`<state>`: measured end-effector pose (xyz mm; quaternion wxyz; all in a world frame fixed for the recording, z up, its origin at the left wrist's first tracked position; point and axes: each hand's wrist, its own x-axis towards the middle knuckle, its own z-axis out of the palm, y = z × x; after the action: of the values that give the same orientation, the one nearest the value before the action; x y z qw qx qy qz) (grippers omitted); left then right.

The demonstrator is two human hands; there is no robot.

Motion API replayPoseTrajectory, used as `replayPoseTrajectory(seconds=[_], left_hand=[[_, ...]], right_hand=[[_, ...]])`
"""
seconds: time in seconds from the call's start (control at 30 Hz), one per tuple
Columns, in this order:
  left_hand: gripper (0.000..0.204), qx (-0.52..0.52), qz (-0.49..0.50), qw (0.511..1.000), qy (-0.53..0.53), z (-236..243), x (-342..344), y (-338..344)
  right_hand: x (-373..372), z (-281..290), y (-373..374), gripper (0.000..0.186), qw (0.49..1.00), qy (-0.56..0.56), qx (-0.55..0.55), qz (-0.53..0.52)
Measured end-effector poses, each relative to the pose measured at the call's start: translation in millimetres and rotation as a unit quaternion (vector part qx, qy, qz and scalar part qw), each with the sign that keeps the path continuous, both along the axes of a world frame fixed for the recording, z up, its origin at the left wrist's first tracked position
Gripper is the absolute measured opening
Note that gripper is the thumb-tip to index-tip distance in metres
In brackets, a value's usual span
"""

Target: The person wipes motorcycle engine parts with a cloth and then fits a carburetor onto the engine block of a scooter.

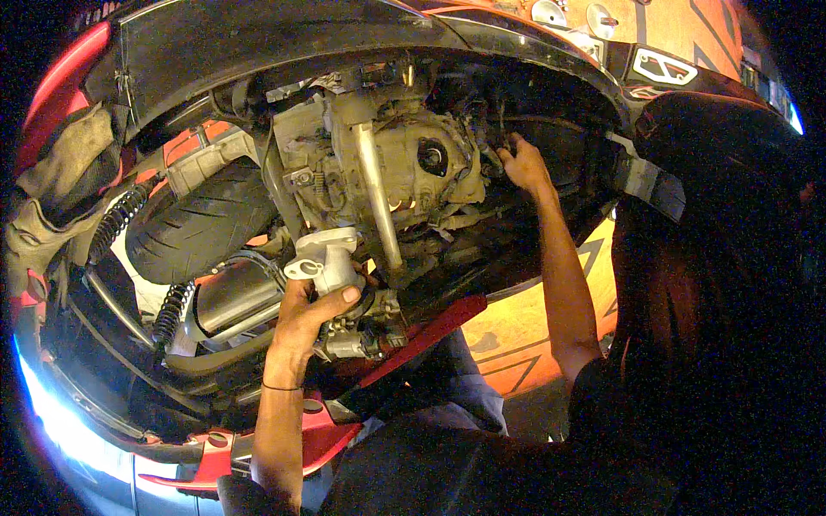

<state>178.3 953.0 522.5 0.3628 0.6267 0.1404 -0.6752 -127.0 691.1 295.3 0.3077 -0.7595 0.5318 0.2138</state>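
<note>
My left hand (301,322) grips a silver intake manifold (335,262) with flanged ends, attached to a darker metal assembly (353,340), in front of the engine's lower left. My right hand (520,163) reaches in at the engine's right side among thin wires and fittings (499,129), fingers closed on something too small to make out. The grimy engine (400,172) has a round dark opening (433,156) on its face, and a silver tube (374,189) runs down across it.
A scooter's black body (275,30) surrounds the engine. Its rear tyre (194,219), coil springs (116,224) and silver exhaust (241,301) lie left, with red panels (202,460) along the edges. An orange-yellow patterned surface (551,335) shows right, with small metal parts (602,19) at the top.
</note>
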Motion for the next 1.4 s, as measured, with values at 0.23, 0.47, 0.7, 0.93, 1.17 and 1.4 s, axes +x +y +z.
replayPoseTrajectory(seconds=[0.23,0.47,0.7,0.93,1.17,1.4], left_hand=[[0.054,-0.003,0.024,0.998,-0.062,2,-1,2],[0.056,-0.005,0.034,0.997,-0.071,-5,1,-3],[0.048,-0.07,0.069,0.995,-0.035,-16,1,-12],[0.04,-0.081,0.155,0.984,-0.037,-23,-7,-22],[0.042,-0.07,0.159,0.984,-0.04,-27,-28,-45],[0.059,-0.069,-0.132,0.989,-0.027,-28,-27,-55]], right_hand=[[-8,70,16,0.041,0.996,0.036,-0.075,-0.039],[31,159,23,0.031,0.931,-0.209,0.161,-0.252],[90,183,21,0.029,0.922,-0.243,0.221,-0.203],[103,173,50,0.021,0.67,-0.403,0.27,-0.562],[124,181,71,0.024,0.483,-0.514,0.257,-0.661],[119,188,70,0.033,0.437,-0.546,0.276,-0.659]])
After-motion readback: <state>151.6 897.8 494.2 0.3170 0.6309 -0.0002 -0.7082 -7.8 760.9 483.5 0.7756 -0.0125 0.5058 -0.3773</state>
